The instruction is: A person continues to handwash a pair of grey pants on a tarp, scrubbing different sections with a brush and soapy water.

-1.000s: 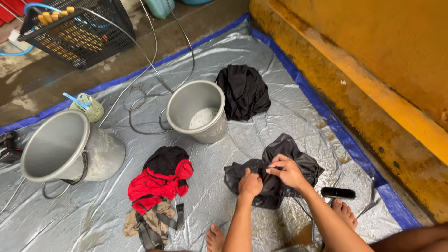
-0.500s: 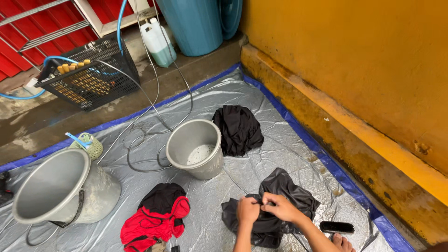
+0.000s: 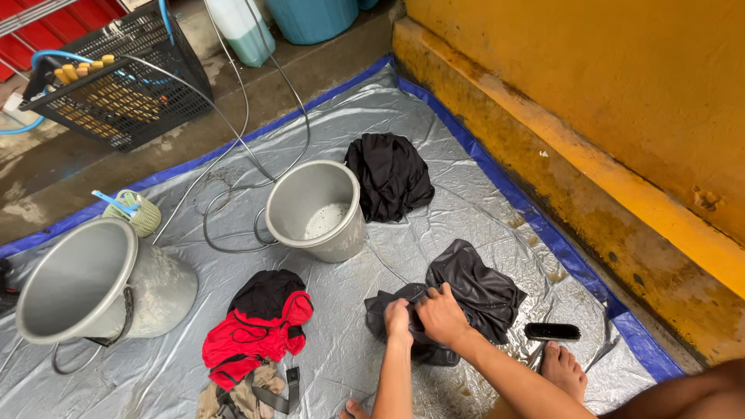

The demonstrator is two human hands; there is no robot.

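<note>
Left hand (image 3: pixel 398 319) and right hand (image 3: pixel 441 313) side by side, fingers curled in closed grip, knuckles up, over dark garment (image 3: pixel 466 299); forearms extend from lower edge.

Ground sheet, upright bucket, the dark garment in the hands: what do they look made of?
Ground sheet: likely plastic tarp, glossy silver, creased, blue edge.
Upright bucket: grey, matte, smooth; plastic or metal, unclear.
Dark garment: thin fabric, limp folds, slight sheen, maybe wet; both hands, left and right, pinch it.
</note>
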